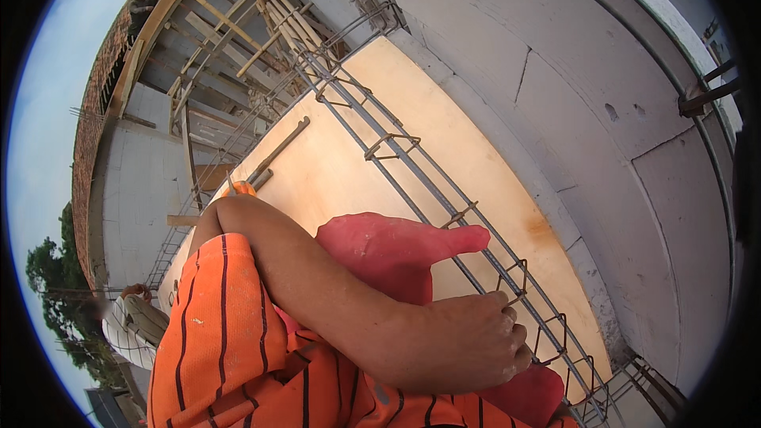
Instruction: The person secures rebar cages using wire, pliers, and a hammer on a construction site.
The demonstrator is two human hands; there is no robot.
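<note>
My left hand is closed, its fingers curled beside the lower part of a rebar cage. Whatever the fingers hold, if anything, is hidden behind the knuckles. The left forearm crosses from an orange striped sleeve toward the right. Beneath it, a foot in a red sock rests with its toe end over the cage's bars. More red cloth shows below the hand. The cage has long steel bars tied with bent stirrups, lying along a plywood sheet. My right hand is out of sight.
A long steel rod with a bent end lies on the plywood near an orange-coloured object. A grey block wall rises on the right. Wooden poles stand at the back. Another person is low at the left.
</note>
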